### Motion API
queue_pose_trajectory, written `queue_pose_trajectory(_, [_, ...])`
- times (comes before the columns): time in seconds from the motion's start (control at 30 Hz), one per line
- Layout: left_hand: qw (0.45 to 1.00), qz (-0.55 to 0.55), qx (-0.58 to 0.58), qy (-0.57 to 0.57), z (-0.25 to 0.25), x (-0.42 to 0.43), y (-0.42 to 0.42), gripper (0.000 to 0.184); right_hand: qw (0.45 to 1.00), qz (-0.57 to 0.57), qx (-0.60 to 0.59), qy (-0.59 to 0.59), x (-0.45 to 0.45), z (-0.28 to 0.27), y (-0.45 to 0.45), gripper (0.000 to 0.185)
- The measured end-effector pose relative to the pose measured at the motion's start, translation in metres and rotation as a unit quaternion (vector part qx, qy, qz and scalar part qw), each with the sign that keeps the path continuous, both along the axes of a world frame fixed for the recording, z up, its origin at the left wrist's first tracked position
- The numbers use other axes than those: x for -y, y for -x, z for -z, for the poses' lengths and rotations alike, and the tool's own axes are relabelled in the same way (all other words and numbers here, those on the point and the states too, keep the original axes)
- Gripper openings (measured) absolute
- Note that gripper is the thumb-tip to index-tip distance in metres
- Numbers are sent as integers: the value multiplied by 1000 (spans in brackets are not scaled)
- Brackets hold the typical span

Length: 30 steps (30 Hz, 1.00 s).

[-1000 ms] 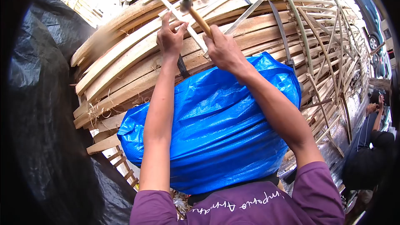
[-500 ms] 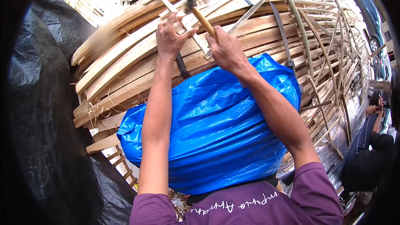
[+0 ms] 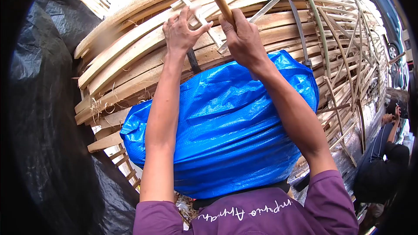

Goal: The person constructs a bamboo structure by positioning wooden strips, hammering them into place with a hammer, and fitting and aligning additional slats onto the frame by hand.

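Note:
My right hand is wrapped round the wooden handle of a hammer. The hammer's dark head is at the top edge of the view. To its left, my left hand rests by a crossing of pale wooden strips, thumb and fingers spread apart. Some of its fingertips are blurred, and I cannot tell whether they press on the strip. Beneath both hands lie long sawn planks. A blue plastic sheet covers my lap.
A long-bladed knife lies on the planks at the right. Beyond it spreads a lattice of split bamboo. Black sheeting hangs along the left side. Another person sits at far right, near a parked car.
The hammer and my right hand have risen, lifting the hammer head away from the strips. My left hand has shifted slightly, with its thumb and fingers still apart.

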<state>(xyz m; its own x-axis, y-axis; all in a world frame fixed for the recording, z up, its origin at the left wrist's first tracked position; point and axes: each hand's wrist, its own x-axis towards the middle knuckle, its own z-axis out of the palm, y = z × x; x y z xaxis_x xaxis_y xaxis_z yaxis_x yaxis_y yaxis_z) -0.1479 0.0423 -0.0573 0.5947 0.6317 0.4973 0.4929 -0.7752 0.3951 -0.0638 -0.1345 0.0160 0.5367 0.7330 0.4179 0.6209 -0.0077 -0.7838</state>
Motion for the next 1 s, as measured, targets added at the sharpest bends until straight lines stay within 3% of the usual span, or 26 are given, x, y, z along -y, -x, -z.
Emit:
queue_pose_trajectory(0.03, [1000,2,2,2,0,0,1,100,1000,-1,0,-10,-1,2,0,21])
queue_pose_trajectory(0.13, [999,-19,-42,5,-5,2,2,99,982,2,77,170,-3,24,-3,19])
queue_pose_trajectory(0.17, [999,-18,-37,3,-7,1,1,99,978,0,42,204,-2,27,-4,23])
queue_pose_trajectory(0.23, [999,-4,-44,6,-3,-2,1,97,989,-5,78,128,-4,17,0,22])
queue_pose_trajectory(0.3, [1000,-1,13,-19,8,-4,-1,96,998,-11,36,44,-4,0,6,21])
queue_pose_trajectory(0.37, [1000,-2,-5,-1,-2,2,1,97,999,-12,28,-27,-5,-6,8,20])
queue_pose_trajectory(0.43, [1000,5,27,-13,5,-2,0,96,999,14,23,31,-4,13,5,20])
queue_pose_trajectory(0.5, [1000,-13,-5,-11,2,-2,0,95,979,32,101,174,-4,23,-3,20])
queue_pose_trajectory(0.57, [1000,-11,0,-14,-1,-3,-2,93,984,23,114,138,-9,20,-12,22])
queue_pose_trajectory(0.7, [1000,-7,11,-21,4,-2,1,89,997,6,56,-57,-6,-30,2,19])
queue_pose_trajectory(0.77, [999,-16,-5,-28,3,-1,1,89,999,16,5,-46,-4,-17,7,20])
queue_pose_trajectory(0.87, [1000,-15,-9,-21,2,0,2,90,978,14,86,188,-7,31,-8,25])
queue_pose_trajectory(1.0, [1000,-16,-1,-13,-2,0,1,89,995,25,42,92,-7,-1,-8,25])
